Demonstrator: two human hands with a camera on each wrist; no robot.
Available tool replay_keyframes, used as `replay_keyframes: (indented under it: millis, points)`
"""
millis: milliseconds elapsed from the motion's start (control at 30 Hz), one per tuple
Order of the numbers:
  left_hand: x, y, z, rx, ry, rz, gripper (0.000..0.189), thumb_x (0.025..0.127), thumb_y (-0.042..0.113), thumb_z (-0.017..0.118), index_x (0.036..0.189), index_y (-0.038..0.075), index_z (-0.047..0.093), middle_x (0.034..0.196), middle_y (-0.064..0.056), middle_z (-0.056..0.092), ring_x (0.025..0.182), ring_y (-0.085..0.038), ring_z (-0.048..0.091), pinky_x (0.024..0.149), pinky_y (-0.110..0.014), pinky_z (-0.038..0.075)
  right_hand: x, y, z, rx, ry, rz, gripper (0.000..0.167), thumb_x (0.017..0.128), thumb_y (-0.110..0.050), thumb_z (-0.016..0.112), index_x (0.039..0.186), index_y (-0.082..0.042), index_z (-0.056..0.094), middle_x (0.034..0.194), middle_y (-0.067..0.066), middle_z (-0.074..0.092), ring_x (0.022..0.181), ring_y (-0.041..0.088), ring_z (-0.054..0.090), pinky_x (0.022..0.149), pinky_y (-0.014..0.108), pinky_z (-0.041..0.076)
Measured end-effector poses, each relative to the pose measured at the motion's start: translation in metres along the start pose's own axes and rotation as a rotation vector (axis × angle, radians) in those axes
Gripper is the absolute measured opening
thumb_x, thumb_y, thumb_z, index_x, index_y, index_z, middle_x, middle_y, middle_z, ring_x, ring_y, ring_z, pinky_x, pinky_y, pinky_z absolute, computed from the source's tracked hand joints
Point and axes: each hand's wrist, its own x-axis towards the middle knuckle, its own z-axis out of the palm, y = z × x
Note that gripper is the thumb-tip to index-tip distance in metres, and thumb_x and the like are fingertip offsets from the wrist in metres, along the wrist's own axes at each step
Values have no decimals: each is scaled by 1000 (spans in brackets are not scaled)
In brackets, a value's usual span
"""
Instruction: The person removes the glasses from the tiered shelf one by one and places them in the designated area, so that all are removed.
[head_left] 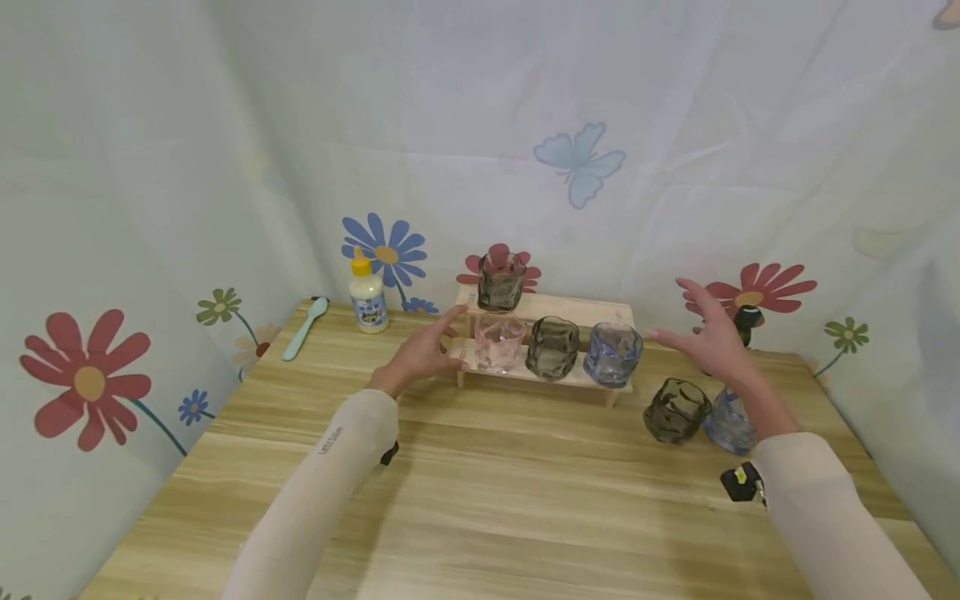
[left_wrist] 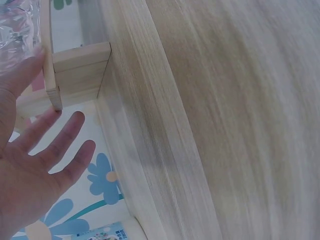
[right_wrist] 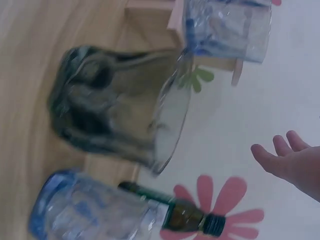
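Note:
My left hand (head_left: 426, 348) is at the left end of a two-tier wooden stand (head_left: 555, 305), fingers spread. In the left wrist view, its thumb (left_wrist: 34, 65) and a fingertip (left_wrist: 54, 116) are right at the lower shelf's end. A pink glass (head_left: 499, 343), a grey glass (head_left: 552, 350) and a blue glass (head_left: 613, 355) stand in a row on the lower tier. Another grey glass (head_left: 502, 282) is on the upper tier, at the left. My right hand (head_left: 712, 337) is raised to the right of the stand, holding nothing, thumb and fingers apart.
On the table's right are a grey glass (head_left: 677, 411), a blue glass (head_left: 729, 423) and a dark green bottle (right_wrist: 187, 212), under my right arm. A yellow-capped bottle (head_left: 368, 298) and a pale green spoon (head_left: 306, 328) are back left. A flowered curtain (head_left: 450, 100) hangs behind the table.

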Motion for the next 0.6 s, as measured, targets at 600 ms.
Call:
replay_keyframes:
  millis: [600]
  points:
    - [1,-2,2,0,-1,3,103,81,29,85,159,37,19,138,-15,60,106,-35,66,92,-52,53,64,-58,64,42,-149,-35,110,85,-34,80,162,-20,3,165,24,10,150,48,20,114,66,29]
